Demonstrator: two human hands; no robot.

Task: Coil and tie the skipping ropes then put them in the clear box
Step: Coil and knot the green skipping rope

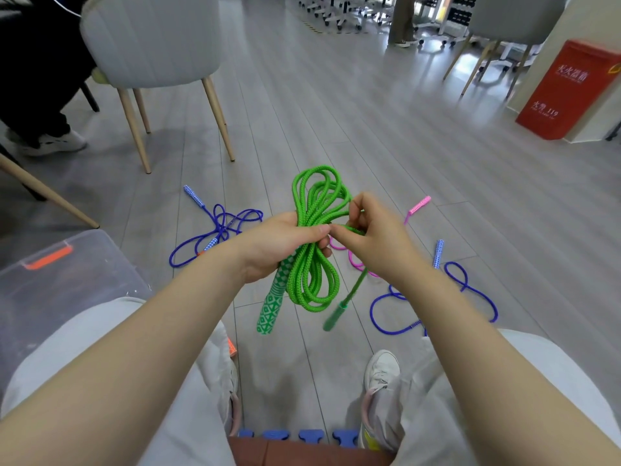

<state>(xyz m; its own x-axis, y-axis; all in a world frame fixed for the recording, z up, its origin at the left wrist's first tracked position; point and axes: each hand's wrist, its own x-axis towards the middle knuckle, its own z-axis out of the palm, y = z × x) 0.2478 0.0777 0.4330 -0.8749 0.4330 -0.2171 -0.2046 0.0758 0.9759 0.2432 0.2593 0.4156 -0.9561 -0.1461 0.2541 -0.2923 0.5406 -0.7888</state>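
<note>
The left hand [279, 245] wraps its fingers round the middle of the bright green braided skipping rope [316, 230], squeezing the gathered loops into one bundle so they cannot spring apart; one green-and-white patterned handle [270, 307] hangs below that fist, trapped in the same grip. The right hand [366, 237] meets it just beside the thumb, its fingertips pinching the free green strand at the bundle's waist, apparently to pass it round the coil as a tie, which would explain why the second green handle [336, 316] dangles loose and blurred beneath. I judge the coiling done and the knot in hand, not yet cinched. Holding the bundle above the floor, between the knees, keeps the slack off the other ropes. On the grey plank floor [369, 129] lie a tangled blue rope with a chequered handle [218, 227] to the left, a pink rope [416, 206] largely hidden behind the right hand, and a second blue rope [470, 290] to the right, all uncoiled. The clear plastic box with an orange latch [50, 280] waits at the person's left, near the knee, within easy reach for dropping the finished bundle.
</note>
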